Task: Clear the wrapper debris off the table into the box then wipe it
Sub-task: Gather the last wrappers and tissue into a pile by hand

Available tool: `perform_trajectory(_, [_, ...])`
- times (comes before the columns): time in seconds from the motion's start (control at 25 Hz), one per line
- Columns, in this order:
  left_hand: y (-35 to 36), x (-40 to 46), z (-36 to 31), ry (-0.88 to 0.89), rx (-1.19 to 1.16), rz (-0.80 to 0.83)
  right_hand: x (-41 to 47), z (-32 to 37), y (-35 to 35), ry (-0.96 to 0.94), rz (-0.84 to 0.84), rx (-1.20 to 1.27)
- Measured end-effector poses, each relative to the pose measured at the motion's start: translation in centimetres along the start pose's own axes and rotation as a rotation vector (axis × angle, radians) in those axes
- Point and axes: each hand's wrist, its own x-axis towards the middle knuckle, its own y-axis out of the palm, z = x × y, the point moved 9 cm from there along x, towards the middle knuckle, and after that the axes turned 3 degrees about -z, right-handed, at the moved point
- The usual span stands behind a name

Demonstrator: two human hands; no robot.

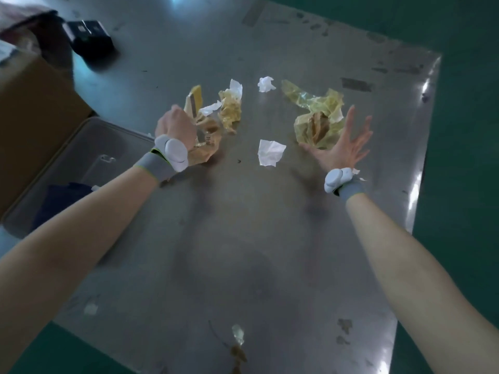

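Crumpled yellow-brown wrappers lie on the metal table (243, 238). My left hand (175, 125) grips the left wrapper pile (216, 117), its fingers curled into the plastic. My right hand (348, 141) is spread with straight fingers just beside the right yellow wrapper (316, 117), at its near right edge. White paper scraps lie between them: one crumpled at the back (266, 84), one flat in the middle (270, 152). The cardboard box (32, 109) stands open at the left edge.
A clear plastic lid or tray (89, 157) lies beside the box with a dark cloth (64, 195) under it. A black device (89, 36) sits at the back left. Small debris (237, 338) lies near the front edge. Green floor surrounds the table.
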Motion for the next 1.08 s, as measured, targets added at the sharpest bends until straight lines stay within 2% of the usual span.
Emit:
perform_trajectory(0.16, [-0.4,1.2,2.5,-0.092,0.077,-0.029,3.2,1.5,0.3,-0.16,0.049,-0.115])
perform_trajectory(0.32, [1.4,1.2,1.4,-0.029,0.181,0.061,5.9,1.7,3.2,-0.153,0.287,-0.201])
perform_trajectory(0.56, [3.3,0.4,-3.6,0.037,0.053,0.152,4.9,1.1,7.1,-0.15,0.478,-0.331])
perform_trajectory(0.72, [4.0,-0.4,-5.8,0.133,0.011,0.161,2.9,1.8,8.2,-0.172,0.538,-0.326])
perform_trajectory(0.88, [5.2,-2.2,-8.3,0.224,-0.113,0.211,0.0,3.8,9.7,-0.272,0.598,-0.381])
perform_trajectory(1.08, [6.1,-5.1,-11.2,0.377,-0.118,0.236,-1.9,5.2,10.5,-0.307,0.542,-0.367])
